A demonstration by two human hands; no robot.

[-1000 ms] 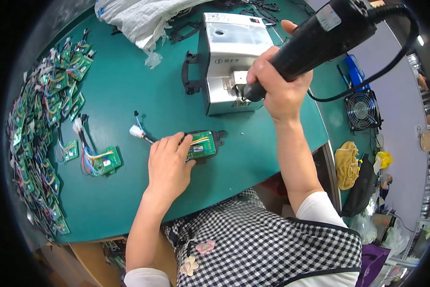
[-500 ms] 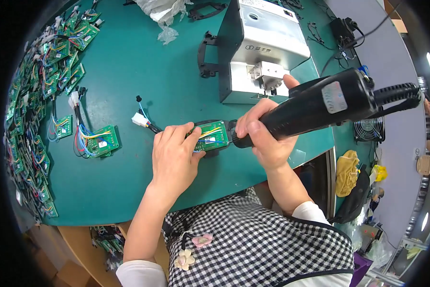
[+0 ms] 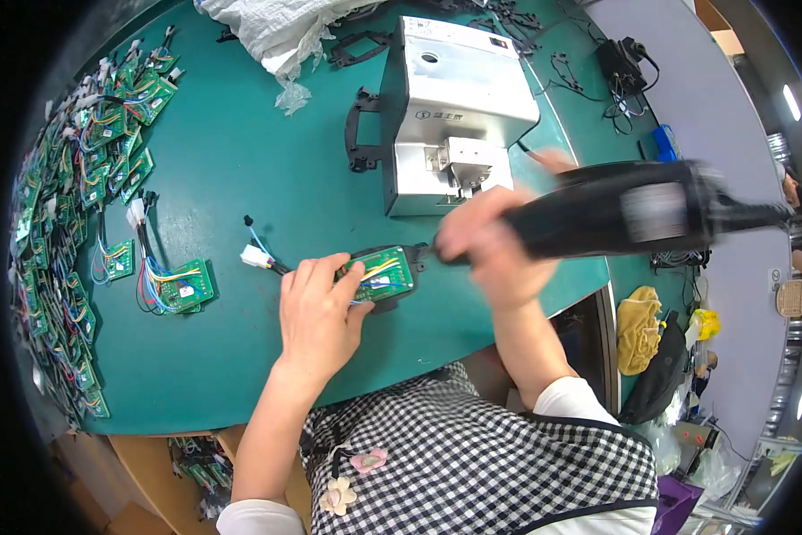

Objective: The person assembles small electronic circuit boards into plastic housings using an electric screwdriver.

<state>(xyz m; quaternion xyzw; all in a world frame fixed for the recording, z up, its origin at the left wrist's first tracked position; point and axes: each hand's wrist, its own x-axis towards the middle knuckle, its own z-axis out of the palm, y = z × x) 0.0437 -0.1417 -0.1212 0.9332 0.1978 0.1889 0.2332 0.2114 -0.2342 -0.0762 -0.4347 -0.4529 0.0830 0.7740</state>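
My left hand [image 3: 316,312] is closed on a green circuit board [image 3: 392,275] with yellow and blue wires, fingers on its left end. Under the board lies a black plastic bracket [image 3: 416,256], whose right end sticks out past it. A wire lead with a white connector [image 3: 256,257] runs out to the left of that hand. My right hand [image 3: 499,245] grips a thick black electric screwdriver [image 3: 597,214], smeared by motion. Its tip end is just right of the bracket and looks apart from it; the bit itself cannot be made out.
A silver metal box machine [image 3: 459,107] stands behind my hands, another black bracket [image 3: 361,129] by its left side. Wired boards [image 3: 187,283] lie to the left, beside a big heap of boards [image 3: 62,214]. A white plastic bag [image 3: 276,36] is at the back.
My right hand has drawn the screwdriver away to the right from the bracket's end. My left hand still keeps hold of the board. The whole view has shifted slightly.
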